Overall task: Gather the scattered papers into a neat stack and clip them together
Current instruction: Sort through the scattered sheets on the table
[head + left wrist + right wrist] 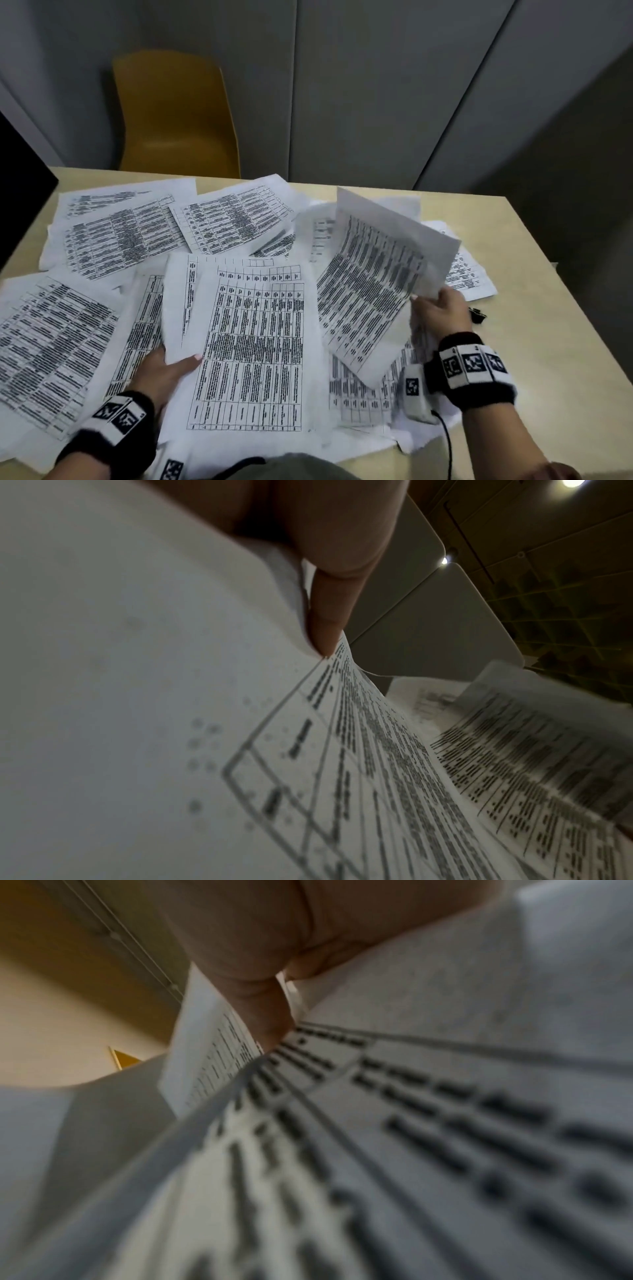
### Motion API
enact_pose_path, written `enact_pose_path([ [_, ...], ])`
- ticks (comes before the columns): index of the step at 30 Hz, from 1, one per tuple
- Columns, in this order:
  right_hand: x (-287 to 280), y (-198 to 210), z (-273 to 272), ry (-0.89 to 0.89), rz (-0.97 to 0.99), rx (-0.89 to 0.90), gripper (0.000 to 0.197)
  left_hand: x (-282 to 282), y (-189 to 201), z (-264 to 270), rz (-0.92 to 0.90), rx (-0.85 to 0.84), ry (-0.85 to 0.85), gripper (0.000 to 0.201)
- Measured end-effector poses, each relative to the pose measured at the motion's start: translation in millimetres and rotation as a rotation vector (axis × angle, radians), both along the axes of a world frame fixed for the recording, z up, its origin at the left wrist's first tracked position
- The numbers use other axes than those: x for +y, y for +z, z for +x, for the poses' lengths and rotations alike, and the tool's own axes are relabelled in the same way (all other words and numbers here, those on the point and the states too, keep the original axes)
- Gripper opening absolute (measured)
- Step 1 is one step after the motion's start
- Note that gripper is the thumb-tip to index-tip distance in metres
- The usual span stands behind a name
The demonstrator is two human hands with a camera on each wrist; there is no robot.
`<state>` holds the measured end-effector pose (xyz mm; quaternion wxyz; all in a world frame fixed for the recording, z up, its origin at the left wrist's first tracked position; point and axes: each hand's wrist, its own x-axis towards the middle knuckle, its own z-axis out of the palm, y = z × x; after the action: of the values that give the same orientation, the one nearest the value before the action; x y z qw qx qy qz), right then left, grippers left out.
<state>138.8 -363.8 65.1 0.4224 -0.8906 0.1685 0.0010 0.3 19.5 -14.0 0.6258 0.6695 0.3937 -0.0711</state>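
Several printed sheets with tables lie scattered over the beige table (534, 342). My left hand (164, 371) pinches the near left edge of a large sheet (253, 342) in the middle, thumb on top. The left wrist view shows that thumb (329, 620) pressing the sheet (359, 750). My right hand (436, 313) grips a lifted, bent sheet (373, 274) by its right edge, raised above the pile. In the right wrist view my thumb (267, 1015) lies on that sheet (411, 1137). A black binder clip (477, 313) lies on the table just right of my right hand.
A yellow chair (174, 116) stands behind the table's far edge. A dark screen (20, 192) sits at the far left. More sheets (113, 233) cover the far left, and one sheet (469, 274) lies at the right. Bare table shows at the right side.
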Motion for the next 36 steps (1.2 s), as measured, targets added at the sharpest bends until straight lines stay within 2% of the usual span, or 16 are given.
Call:
enact_pose_path([
  [3,-11,23,3,-0.079,-0.031,-0.194,0.001,-4,8,1,0.029,0.006,-0.013,0.030],
  [5,-13,35,4,-0.141,0.013,-0.340,0.010,-7,13,0,0.020,-0.011,0.001,0.024],
  [9,-6,44,8,-0.304,0.315,-0.490,0.019,-12,20,0,0.036,-0.003,0.002,0.029],
  [13,32,41,-10,-0.274,0.499,-0.262,0.008,-16,29,4,0.028,0.001,0.015,0.017],
  [15,58,30,-29,-0.247,0.596,-0.140,0.014,-18,33,7,-0.008,0.002,0.035,0.021],
  [18,87,-1,-54,-0.123,0.588,0.008,0.012,-15,27,10,-0.045,0.030,0.037,0.016],
  [19,93,-10,-60,-0.097,0.587,0.070,0.005,-15,25,11,-0.037,0.034,0.044,0.023],
  [21,102,-27,-69,-0.034,0.575,0.206,0.008,-20,33,10,-0.009,0.024,0.041,0.048],
  [23,110,-36,-74,0.107,0.490,0.296,0.010,-31,51,9,0.013,0.077,-0.036,0.075],
  [25,111,-34,-70,0.230,0.433,0.360,0.009,-36,56,8,0.084,0.151,-0.065,0.068],
  [26,109,-33,-65,0.258,0.431,0.372,0.010,-36,53,8,0.120,0.173,-0.065,0.063],
  [28,102,-28,-52,0.265,0.479,0.359,0.012,-38,58,7,0.153,0.230,-0.063,0.067],
  [30,94,-27,-33,0.230,0.478,0.305,0.031,-38,59,4,0.059,0.230,-0.033,0.073],
  [32,86,-26,-10,0.178,0.404,0.215,0.038,-39,64,0,0.004,0.220,-0.032,0.079],
  [34,83,-24,17,0.122,0.395,0.119,0.036,-36,64,-1,-0.014,0.198,-0.038,0.067],
  [36,81,-20,39,0.157,0.339,0.106,0.032,-34,66,-2,-0.001,0.164,-0.054,0.055],
])
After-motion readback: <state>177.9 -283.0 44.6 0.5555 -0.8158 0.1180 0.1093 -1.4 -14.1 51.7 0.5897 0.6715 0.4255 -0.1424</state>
